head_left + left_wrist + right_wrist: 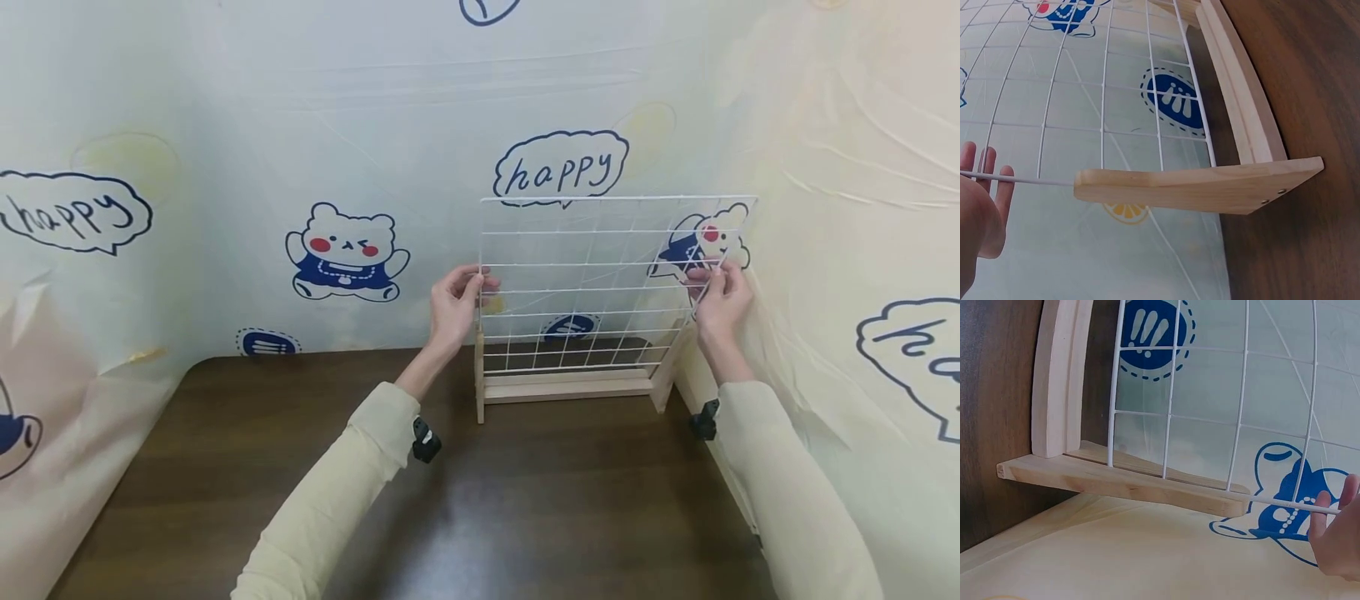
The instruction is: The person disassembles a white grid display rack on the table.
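A white wire grid panel [592,264] stands upright, leaning slightly back, in a pale wooden stand [567,387] at the back right of the table. My left hand [453,310] grips the panel's left edge, thumb in front and fingers behind, above the stand's left side piece [1197,187]. On the opposite edge, my right hand [723,304] pinches the side wire at about the same height. The right wrist view shows the panel's lower corner against the stand's right side piece [1129,487], with the right fingers farther up the wire.
The dark wooden table [300,467] spreads in front and to the left. Behind it hangs a pale printed sheet [420,125] with bears and "happy" bubbles, and another sheeted wall [840,250] stands close on the right. Dark wrist cameras [426,440] sit at both cuffs.
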A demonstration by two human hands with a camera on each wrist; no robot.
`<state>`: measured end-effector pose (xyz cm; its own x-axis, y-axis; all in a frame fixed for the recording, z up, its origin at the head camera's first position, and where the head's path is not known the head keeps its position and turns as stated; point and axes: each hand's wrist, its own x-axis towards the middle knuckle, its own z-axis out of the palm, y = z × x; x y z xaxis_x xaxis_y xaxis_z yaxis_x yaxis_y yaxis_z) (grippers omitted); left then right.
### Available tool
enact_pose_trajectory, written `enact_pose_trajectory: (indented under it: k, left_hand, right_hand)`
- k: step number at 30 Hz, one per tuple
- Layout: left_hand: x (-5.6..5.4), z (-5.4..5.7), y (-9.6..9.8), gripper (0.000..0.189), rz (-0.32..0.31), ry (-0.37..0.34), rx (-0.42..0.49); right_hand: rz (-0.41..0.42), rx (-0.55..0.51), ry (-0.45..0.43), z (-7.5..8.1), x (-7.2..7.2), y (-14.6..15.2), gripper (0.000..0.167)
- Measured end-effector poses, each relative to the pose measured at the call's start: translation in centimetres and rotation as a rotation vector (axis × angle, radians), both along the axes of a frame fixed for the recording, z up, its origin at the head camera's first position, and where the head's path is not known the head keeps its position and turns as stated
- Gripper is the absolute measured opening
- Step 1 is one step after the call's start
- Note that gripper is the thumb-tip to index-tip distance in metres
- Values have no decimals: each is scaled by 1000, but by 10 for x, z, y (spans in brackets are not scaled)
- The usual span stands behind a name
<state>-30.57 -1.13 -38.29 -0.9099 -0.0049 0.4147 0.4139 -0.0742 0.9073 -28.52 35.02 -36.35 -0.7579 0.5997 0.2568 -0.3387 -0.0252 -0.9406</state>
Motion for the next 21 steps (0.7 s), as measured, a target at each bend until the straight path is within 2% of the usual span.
enact_pose_trajectory:
  k: [11, 21]
  left_hand:
    - [7, 22, 0, 18, -10, 32, -20]
    - [-3, 20, 0, 20, 47, 47, -44]
  right_hand:
    - [9, -21, 17, 12, -2, 2, 22]
    - [27, -49, -1, 23, -4, 3, 25]
